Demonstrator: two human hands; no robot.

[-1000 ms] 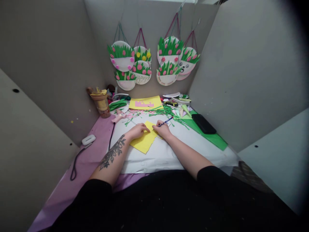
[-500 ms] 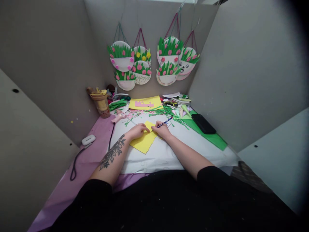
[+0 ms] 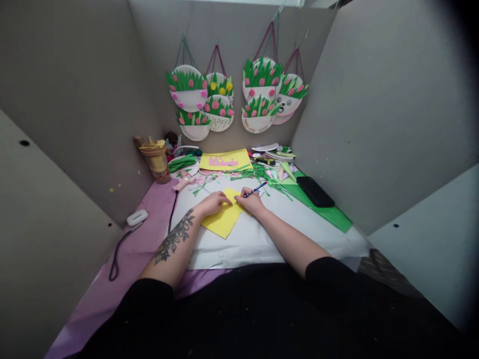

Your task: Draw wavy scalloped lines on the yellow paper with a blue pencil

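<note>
An irregular yellow paper sheet (image 3: 223,219) lies on the white-covered surface (image 3: 262,239), just in front of the person. The left hand (image 3: 213,203) presses on its upper edge, fingers spread loosely and gripping nothing. The right hand (image 3: 252,202) is closed around a blue striped pencil (image 3: 256,189), tip at the sheet's top corner. Loose green paper strips (image 3: 254,173) lie just beyond.
</note>
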